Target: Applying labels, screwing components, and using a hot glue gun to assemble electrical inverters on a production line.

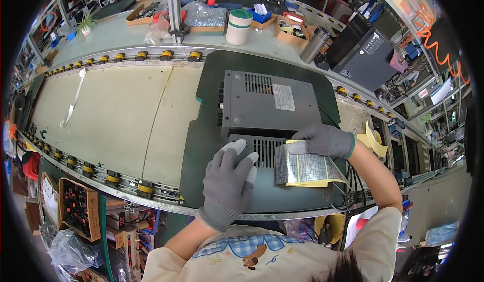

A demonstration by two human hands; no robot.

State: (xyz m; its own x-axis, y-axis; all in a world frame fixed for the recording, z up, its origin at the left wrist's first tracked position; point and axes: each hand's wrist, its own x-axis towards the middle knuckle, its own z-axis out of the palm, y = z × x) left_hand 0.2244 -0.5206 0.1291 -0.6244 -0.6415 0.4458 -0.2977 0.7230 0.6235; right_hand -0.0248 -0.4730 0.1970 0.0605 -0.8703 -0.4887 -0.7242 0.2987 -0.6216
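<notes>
Two dark grey metal equipment boxes lie one behind the other on a dark green board. My right hand (326, 140), in a grey glove with pale fingertips, pinches a sheet of silver labels (310, 168) on yellow backing. That sheet hangs over the right part of the near box (267, 194), its lower right corner curling. My left hand (227, 181), gloved alike, rests over the left part of this box beside the vent slots, fingers loosely stretched and holding nothing. A silver printed label (284, 97) is stuck on the far box (252, 108), right of its vents.
The board (199, 148) sits on a conveyor with yellow-and-black rollers (141, 56) along its rails. Crumpled yellow backing paper (372, 140) and black cables (357, 186) lie to the right. Behind stand a white canister (239, 27), a steel flask (315, 45) and parts boxes.
</notes>
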